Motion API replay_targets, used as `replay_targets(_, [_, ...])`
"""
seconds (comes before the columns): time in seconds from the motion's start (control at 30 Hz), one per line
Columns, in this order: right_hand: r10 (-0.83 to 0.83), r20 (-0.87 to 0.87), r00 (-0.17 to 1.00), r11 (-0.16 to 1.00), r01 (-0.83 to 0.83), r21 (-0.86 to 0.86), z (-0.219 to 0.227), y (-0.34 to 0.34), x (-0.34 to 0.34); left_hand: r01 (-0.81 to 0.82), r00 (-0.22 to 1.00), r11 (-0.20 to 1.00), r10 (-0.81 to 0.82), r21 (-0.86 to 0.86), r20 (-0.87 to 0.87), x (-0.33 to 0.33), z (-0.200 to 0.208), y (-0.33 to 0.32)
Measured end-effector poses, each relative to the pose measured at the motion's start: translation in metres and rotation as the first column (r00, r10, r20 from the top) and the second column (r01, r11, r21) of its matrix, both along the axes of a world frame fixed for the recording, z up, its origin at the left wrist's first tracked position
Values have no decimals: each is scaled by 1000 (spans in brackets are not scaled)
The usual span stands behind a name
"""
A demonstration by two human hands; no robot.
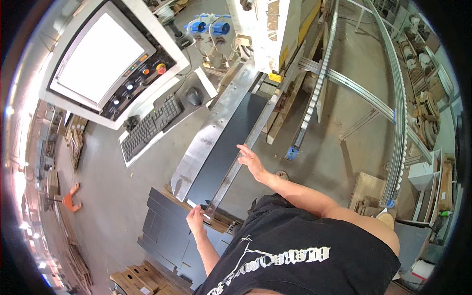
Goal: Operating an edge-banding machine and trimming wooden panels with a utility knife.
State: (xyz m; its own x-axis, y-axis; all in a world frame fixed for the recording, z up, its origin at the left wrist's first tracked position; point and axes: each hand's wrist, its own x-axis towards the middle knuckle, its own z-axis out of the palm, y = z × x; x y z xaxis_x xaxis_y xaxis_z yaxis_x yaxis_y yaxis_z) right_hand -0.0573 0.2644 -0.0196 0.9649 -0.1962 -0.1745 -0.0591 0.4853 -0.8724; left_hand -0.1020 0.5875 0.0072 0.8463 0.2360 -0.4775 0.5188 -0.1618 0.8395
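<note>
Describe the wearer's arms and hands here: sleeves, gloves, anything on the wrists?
Both forearms are bare, with no sleeves reaching them. The left hand and right hand wear no gloves, and no watch, band or ring shows at this size. The upper body wears a black sleeveless shirt with a white print on the front.

a dark panel [223, 147] lies flat on the machine bed [206, 137] between its two steel rails.

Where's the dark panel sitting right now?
In the head view, the dark panel lies centre frame on the machine bed between two metal rails, below the keyboard. The right hand rests at its right edge, the left hand at its near end.
</note>
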Motion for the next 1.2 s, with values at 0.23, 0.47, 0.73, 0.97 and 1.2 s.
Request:
replay_targets(0.23, [-9,-76,997,996,16,93,10,-65,27,6,999,984,-13,-178,-35,34,7,-58])
replay_targets(0.47, [-100,-79,992,986,110,128,-3,-139,67,79,993,960,-100,-269,-62,74,6,-126])
replay_targets(0.73, [-120,-79,990,971,133,197,5,-188,80,47,989,942,-90,-333,-114,92,19,-175])
replay_targets(0.97, [-96,-120,988,963,123,241,13,-190,82,-5,993,931,-40,-364,-114,91,15,-177])
replay_targets(1.2, [-171,-121,978,945,197,263,3,-217,97,-13,985,843,-81,-538,-152,113,23,-209])
